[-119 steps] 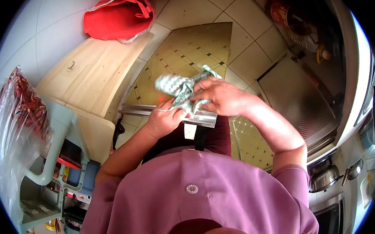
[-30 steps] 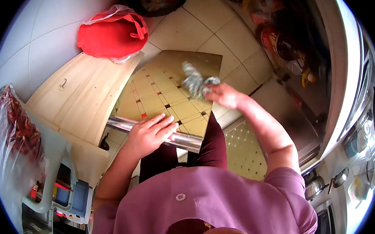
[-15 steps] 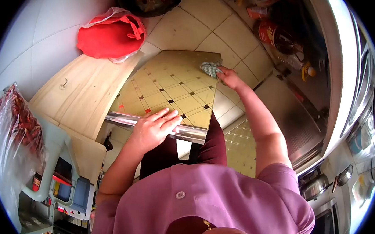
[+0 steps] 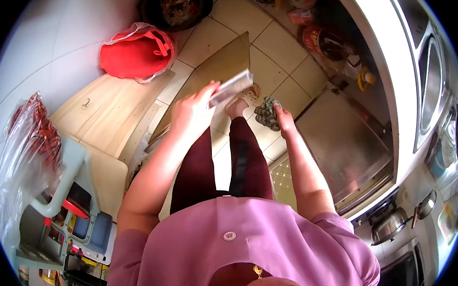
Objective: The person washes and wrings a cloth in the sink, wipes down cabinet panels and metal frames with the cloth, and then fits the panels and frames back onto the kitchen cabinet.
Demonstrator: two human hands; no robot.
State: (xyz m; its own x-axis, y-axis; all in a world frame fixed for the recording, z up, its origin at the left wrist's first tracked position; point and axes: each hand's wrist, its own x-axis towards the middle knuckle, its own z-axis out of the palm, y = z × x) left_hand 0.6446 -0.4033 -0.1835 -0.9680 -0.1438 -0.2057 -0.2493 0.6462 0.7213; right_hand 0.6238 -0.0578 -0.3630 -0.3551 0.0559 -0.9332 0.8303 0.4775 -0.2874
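A thin board (image 4: 219,60) with a metal edge strip (image 4: 234,87) stands tilted before my legs, seen nearly edge-on. My left hand (image 4: 192,114) is closed around the metal strip, and its fingertips are partly hidden. To the right of the board, my right hand (image 4: 286,122) grips a crumpled grey-green cloth (image 4: 267,114) between thumb and fingers. The cloth hangs above the floor tiles, apart from the board. Below the strip, a foot (image 4: 236,108) shows on the floor.
A red bag (image 4: 136,54) sits on a pale wooden cabinet top (image 4: 108,110) at left. A dark pan (image 4: 175,8) lies at the back. Bottles (image 4: 322,39) and a metal panel (image 4: 348,137) stand at right. A plastic bag of dried red chillies (image 4: 36,122) hangs far left.
The board has turned from lying face-up to nearly edge-on, its metal strip raised in my left hand. My right hand has come off its surface and moved down with the cloth.
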